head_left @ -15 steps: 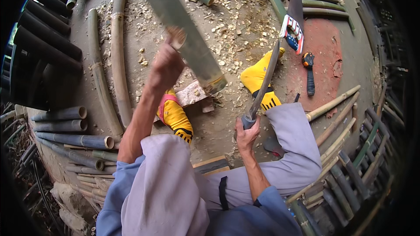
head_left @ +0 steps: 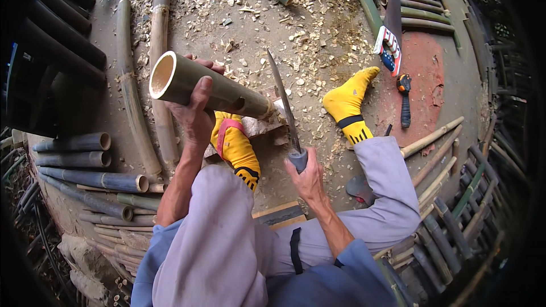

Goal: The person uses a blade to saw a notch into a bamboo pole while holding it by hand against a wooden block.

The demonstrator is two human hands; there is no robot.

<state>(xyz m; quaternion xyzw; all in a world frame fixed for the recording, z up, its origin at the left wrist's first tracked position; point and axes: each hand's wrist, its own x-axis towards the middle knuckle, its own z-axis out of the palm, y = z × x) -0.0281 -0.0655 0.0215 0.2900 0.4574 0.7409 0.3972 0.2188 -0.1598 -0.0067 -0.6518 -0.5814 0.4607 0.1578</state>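
Observation:
My left hand is wrapped round a thick bamboo tube, its open pale end facing up and left. A dark notch shows in the tube's side near its far end. That lower end is at a pinkish block beside my yellow-socked left foot; whether it rests there I cannot tell. In my right hand is a long-bladed knife, gripped by its grey handle, the blade pointing up and away. The blade stands just right of the tube, apart from it.
Wood chips litter the ground ahead. A handsaw and a black-handled tool with orange trim lie on a red mat. Bamboo poles lie at the left, with stacked tubes nearer and more poles at the right.
The bamboo tube has swung down and turned, its open end now showing at the left. My left hand now grips along its side. The knife has shifted left, its blade tilting left.

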